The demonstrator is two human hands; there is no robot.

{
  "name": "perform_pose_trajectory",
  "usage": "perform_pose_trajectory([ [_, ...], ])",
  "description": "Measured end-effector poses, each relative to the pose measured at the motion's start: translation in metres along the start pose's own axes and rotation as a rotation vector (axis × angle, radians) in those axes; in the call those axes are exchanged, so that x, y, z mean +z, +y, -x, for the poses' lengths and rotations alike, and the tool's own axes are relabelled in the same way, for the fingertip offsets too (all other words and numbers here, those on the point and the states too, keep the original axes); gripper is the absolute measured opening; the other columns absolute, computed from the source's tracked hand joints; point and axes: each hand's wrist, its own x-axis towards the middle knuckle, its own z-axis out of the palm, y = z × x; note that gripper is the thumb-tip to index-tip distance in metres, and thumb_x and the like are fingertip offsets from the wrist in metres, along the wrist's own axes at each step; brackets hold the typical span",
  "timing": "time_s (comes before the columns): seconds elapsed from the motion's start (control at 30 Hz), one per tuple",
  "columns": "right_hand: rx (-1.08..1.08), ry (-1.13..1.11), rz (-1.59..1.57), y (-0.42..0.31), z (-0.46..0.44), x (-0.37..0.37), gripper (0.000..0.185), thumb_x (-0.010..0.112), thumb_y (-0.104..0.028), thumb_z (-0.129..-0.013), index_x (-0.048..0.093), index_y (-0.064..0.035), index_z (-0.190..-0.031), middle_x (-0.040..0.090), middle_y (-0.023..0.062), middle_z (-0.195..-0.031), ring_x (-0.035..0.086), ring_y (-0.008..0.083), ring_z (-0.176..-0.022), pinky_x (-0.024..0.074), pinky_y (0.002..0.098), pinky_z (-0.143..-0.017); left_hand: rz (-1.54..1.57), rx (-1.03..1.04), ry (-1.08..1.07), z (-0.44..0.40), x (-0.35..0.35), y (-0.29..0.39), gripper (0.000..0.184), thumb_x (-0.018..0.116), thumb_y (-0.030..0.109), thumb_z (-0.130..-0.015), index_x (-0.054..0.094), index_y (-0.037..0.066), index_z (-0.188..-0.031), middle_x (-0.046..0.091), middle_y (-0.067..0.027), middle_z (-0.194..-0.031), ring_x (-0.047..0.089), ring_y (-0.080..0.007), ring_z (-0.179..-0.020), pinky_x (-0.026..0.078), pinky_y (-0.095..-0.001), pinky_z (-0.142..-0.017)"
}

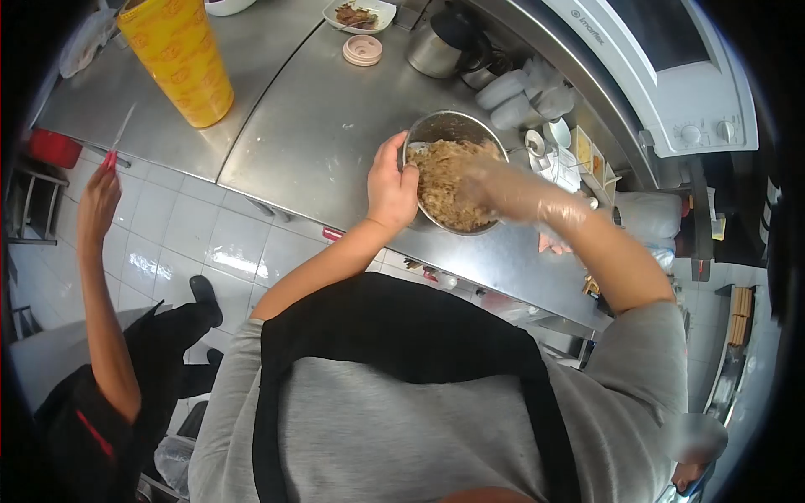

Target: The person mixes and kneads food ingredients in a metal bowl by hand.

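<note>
On the worktop sits a metal bowl holding a brown, lumpy mix. The left hand grasps the bowl's left side, its thumb at the rim and the other fingers against the outer wall, with the mix just inside. The right hand, in a clear glove, reaches in from the right, its fingers at the mix; motion blur hides them, so whether they are clenched or spread I cannot tell. Left of the bowl, well apart, stands a yellow container; beyond it, a co-worker's hand grips a pink-handled knife.
</note>
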Motion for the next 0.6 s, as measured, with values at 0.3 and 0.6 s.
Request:
perform_pose_trajectory([
  [0.3,0.91,-0.72,-0.302,0.01,-0.044,0.073,0.03,0.059,-0.013,-0.077,0.069,-0.007,-0.104,0.067,0.0148,-0.107,0.064,0.0316,-0.097,0.0507,0.0415,-0.082,-0.013,0.021,-0.003,0.021,0.011,0.004,0.049,0.048,0.005,-0.08,0.037,-0.005,-0.126,0.043,-0.0218,-0.121,0.046,-0.0373,-0.114,0.036,-0.0418,-0.101],
  [0.6,0.485,-0.613,-0.373,-0.013,-0.031,-0.055,0.038,0.068,-0.033,-0.075,0.066,-0.0119,-0.107,0.068,0.0118,-0.1,0.065,0.0294,-0.089,0.051,0.0382,-0.076,0.016,-0.05,0.0,0.008,0.009,0.001,0.042,0.049,0.0,-0.08,0.045,-0.004,-0.122,0.047,-0.0177,-0.121,0.045,-0.0289,-0.118,0.033,-0.0382,-0.104],
])
